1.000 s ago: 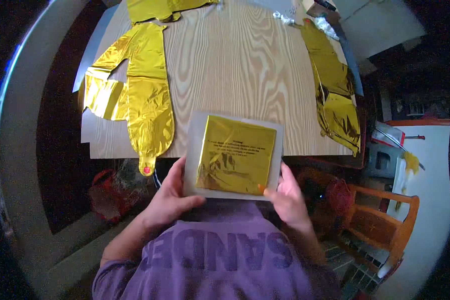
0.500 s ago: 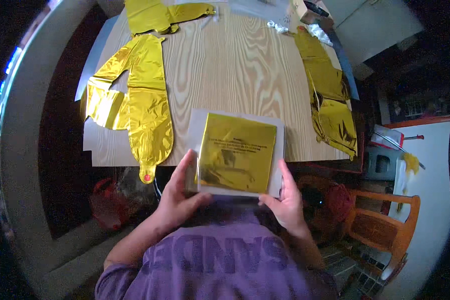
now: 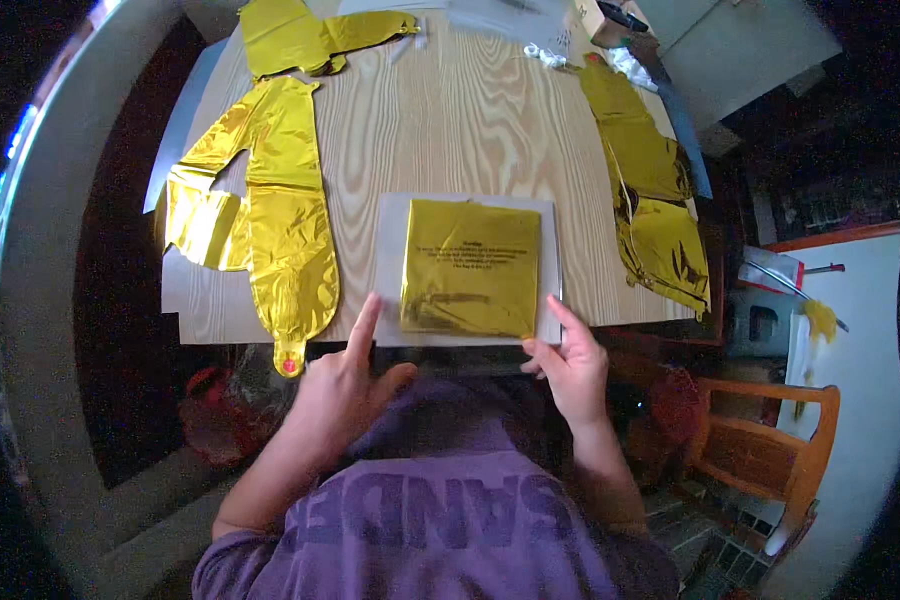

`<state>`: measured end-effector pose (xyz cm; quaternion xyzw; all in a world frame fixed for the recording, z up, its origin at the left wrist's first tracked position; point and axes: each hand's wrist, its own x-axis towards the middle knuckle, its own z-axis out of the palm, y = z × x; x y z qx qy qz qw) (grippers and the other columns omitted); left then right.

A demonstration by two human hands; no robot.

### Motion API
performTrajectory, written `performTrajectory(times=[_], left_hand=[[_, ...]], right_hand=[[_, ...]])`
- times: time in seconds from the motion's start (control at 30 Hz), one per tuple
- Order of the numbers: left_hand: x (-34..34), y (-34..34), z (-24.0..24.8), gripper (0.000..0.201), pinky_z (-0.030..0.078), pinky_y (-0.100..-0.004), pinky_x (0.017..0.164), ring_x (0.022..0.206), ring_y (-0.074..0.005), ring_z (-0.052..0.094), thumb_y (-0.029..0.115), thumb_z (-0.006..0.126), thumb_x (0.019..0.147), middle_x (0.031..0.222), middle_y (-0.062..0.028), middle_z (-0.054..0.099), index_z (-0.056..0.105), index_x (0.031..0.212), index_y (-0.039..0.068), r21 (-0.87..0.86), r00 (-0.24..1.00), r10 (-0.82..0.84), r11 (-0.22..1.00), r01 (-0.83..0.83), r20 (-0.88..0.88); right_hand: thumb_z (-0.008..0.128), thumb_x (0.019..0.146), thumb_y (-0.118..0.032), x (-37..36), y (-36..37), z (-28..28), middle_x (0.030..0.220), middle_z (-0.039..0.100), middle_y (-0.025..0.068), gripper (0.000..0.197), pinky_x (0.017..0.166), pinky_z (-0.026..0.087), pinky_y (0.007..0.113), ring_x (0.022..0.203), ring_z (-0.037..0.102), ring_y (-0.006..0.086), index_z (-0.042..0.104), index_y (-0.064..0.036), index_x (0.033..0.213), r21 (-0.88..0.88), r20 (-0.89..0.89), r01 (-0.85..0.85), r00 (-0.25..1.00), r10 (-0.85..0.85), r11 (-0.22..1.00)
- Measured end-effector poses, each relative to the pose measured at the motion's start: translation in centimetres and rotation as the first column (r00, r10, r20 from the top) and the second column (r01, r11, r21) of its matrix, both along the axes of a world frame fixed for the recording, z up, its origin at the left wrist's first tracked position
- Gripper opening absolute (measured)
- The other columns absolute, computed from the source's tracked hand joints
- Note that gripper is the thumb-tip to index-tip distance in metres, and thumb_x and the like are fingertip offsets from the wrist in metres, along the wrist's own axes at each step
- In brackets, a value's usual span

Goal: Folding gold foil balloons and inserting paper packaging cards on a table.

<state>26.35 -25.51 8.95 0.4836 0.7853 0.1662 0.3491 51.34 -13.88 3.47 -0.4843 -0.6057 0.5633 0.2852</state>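
Note:
A flat packet (image 3: 470, 270) lies at the table's near edge: a folded gold foil balloon in clear plastic over a pale backing, with small dark print showing. My left hand (image 3: 345, 385) is at the packet's lower left, its index finger stretched along that side and its thumb apart. At the opposite corner, my right hand (image 3: 573, 370) has its thumb on the packet's lower edge and its index finger along the right side; the other fingers curl beneath. To the left, an unfolded gold foil balloon (image 3: 290, 230) lies flat, its tab hanging over the near edge.
More flat gold foil balloons lie at the far left (image 3: 285, 40) and along the right side (image 3: 650, 190) of the wooden table (image 3: 430, 120). Clear plastic (image 3: 510, 18), white string (image 3: 545, 55) and an open box (image 3: 610, 20) are at the back. A wooden chair (image 3: 765, 440) stands right.
The packet has moved away from me and down onto the table edge. My left hand has loosened from its side, while my right hand stays at its lower right corner.

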Motion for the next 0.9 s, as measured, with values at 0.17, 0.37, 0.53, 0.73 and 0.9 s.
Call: performTrajectory(times=[0.17,0.37,0.53,0.73,0.9], left_hand=[[0.4,1.2,0.4,0.085,0.049,-0.0500,0.085,0.104,-0.0356,0.061,0.046,0.080,0.074,0.115,-0.0187,0.062,0.048,0.143,0.009,0.394,0.881,-0.116,0.862,0.319,-0.459],[1.1,6.7,-4.9,0.083,0.022,-0.0564,0.118,0.148,-0.0423,0.022,0.045,0.070,0.083,0.159,-0.0190,0.028,0.036,0.152,0.013,0.415,0.783,-0.415,0.679,0.605,-0.462],[0.4,7.2,-5.7,0.073,0.025,-0.0537,0.117,0.144,-0.0388,0.031,0.045,0.065,0.088,0.156,-0.0196,0.034,0.041,0.148,0.012,0.365,0.734,-0.418,0.669,0.647,-0.535],[-0.3,7.1,-4.6,0.072,0.024,-0.0545,0.117,0.146,-0.0387,0.029,0.042,0.065,0.088,0.156,-0.0201,0.033,0.041,0.148,0.010,0.420,0.821,-0.417,0.713,0.562,-0.391],[-0.5,7.0,-5.4,0.070,0.024,-0.0559,0.116,0.145,-0.0391,0.031,0.037,0.067,0.087,0.154,-0.0203,0.036,0.043,0.146,0.010,0.417,0.819,-0.397,0.717,0.559,-0.416]], right_hand=[[0.080,0.082,-0.020,0.3,1.4,1.7,0.088,0.072,0.0171,0.067,0.060,0.056,0.035,0.067,0.071,0.0265,0.051,-0.0071,0.141,0.317,0.503,-0.211,0.864,0.025,0.925],[0.080,0.077,-0.033,0.8,1.9,3.7,0.086,0.063,0.0136,0.062,0.066,0.052,0.045,0.075,0.064,0.0347,0.058,-0.0096,0.130,0.642,0.695,-0.454,0.686,-0.218,0.618],[0.078,0.080,-0.031,0.7,3.5,3.4,0.079,0.058,0.0103,0.044,0.067,0.051,0.043,0.071,0.061,0.0317,0.067,-0.0089,0.116,0.579,0.704,-0.522,0.708,-0.060,0.627],[0.078,0.081,-0.025,0.1,8.2,6.7,0.078,0.062,0.0115,0.036,0.066,0.051,0.038,0.068,0.062,0.0283,0.072,-0.0090,0.114,0.215,0.683,-0.598,0.657,0.318,0.772],[0.074,0.085,-0.020,-6.0,18.0,7.5,0.080,0.068,0.0087,0.027,0.068,0.050,0.032,0.071,0.064,0.0170,0.072,-0.0034,0.107,0.363,0.535,-0.506,0.801,0.269,0.783]])
